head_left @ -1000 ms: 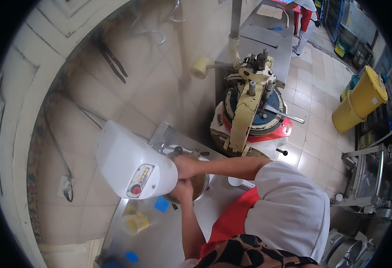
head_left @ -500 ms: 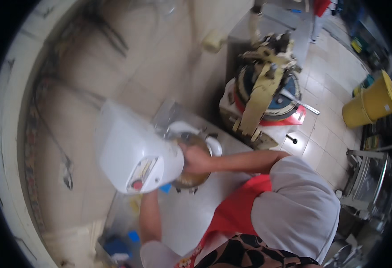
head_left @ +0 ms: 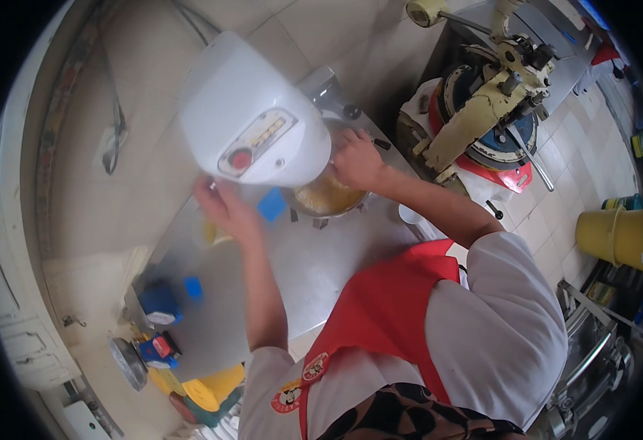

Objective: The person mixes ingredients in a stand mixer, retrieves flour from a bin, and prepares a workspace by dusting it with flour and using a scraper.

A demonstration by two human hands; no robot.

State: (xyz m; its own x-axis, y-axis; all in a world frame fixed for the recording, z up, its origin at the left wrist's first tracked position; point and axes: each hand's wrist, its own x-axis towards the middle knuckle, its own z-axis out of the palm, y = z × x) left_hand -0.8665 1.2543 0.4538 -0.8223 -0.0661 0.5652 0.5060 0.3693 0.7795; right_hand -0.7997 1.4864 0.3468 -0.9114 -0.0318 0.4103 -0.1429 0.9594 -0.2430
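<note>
The mixing bowl (head_left: 323, 215) with yellowish mixture (head_left: 329, 196) sits just beside the curled fingers of the right hand (head_left: 362, 163); their grip I cannot tell. Left of them, the white mixer head (head_left: 252, 103); beside it, the left hand (head_left: 231, 213), fingers bent, hold unclear.

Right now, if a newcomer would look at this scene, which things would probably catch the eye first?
Probably the large white mixer head, left of the upper centre, with its red button, partly hiding the bowl in this view. Next may come the bright red apron at lower centre. The worn cream-coloured machine at upper right and yellow containers at the right edge also stand out.
</note>
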